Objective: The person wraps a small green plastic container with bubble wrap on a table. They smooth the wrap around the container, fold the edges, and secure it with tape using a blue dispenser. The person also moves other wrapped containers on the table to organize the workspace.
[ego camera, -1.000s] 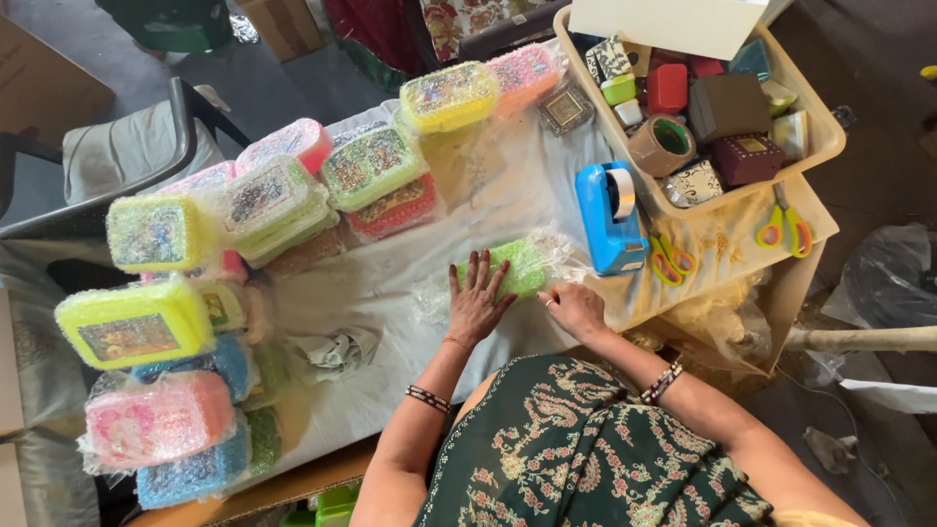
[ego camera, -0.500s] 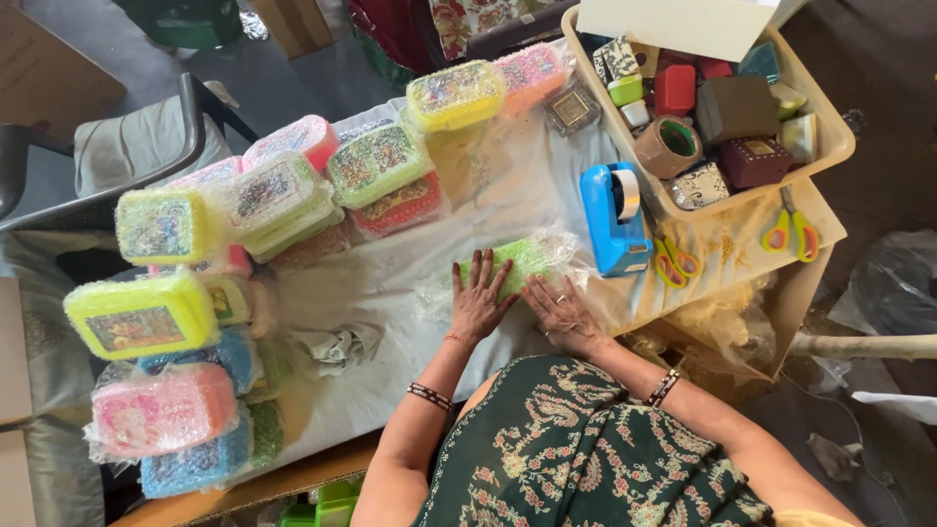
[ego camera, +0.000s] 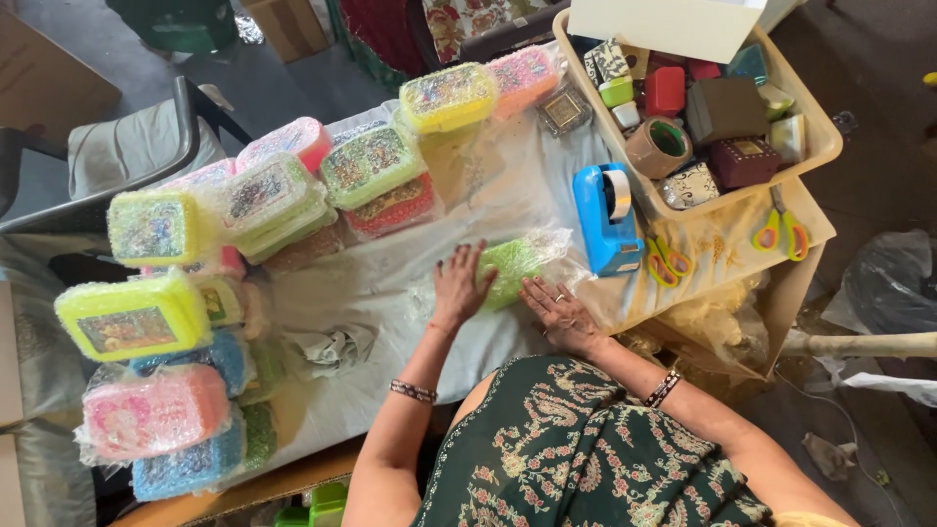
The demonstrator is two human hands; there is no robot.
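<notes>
Hands flat on surface point(ego camera: 390, 283), fingers spread: left hand point(ego camera: 459, 288) over green box point(ego camera: 509, 268) in clear wrap, right hand point(ego camera: 561, 314) just beside. Box partly hidden beneath left fingers.

A packing workshop: stacked bubble-wrapped boxes point(ego camera: 156, 226), tape dispenser point(ego camera: 606, 217), scissors point(ego camera: 780, 230)

A table point(ego camera: 390, 293) covered with a pale plastic sheet fills the middle of the view, with a bare wooden edge showing at its near side. To the left stands a chair point(ego camera: 127, 146) with a grey cushion and dark metal frame. The floor point(ego camera: 878, 176) is grey concrete, lit by soft daylight. A cardboard box point(ego camera: 293, 24) sits at the top, and a dark plastic bag point(ego camera: 893, 283) lies at the right.
</notes>
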